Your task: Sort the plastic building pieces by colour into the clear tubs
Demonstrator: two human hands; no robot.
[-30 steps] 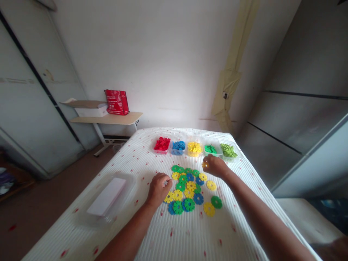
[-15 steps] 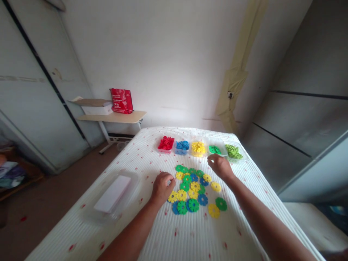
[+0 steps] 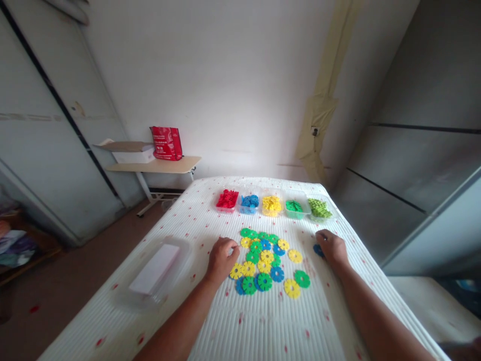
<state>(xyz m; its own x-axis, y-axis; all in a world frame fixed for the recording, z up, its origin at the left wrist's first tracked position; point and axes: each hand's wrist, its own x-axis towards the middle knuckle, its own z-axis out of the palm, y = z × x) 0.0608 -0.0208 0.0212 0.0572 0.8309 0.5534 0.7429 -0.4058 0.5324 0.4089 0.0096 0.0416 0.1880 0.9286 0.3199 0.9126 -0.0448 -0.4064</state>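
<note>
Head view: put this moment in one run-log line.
Right hand: at blue disc, grip unclear | Left hand: curled, beside multicoloured discs | Tubs: five, row beyond discs

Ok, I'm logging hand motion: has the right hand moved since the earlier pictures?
Yes: the right hand has moved rightward and nearer the person, judged against the tub of darker green pieces.

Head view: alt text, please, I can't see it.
The right hand is at a blue disc, right of spread green, yellow and blue notched discs; the left hand at their left edge. Five clear tubs of coloured pieces line up behind.
</note>
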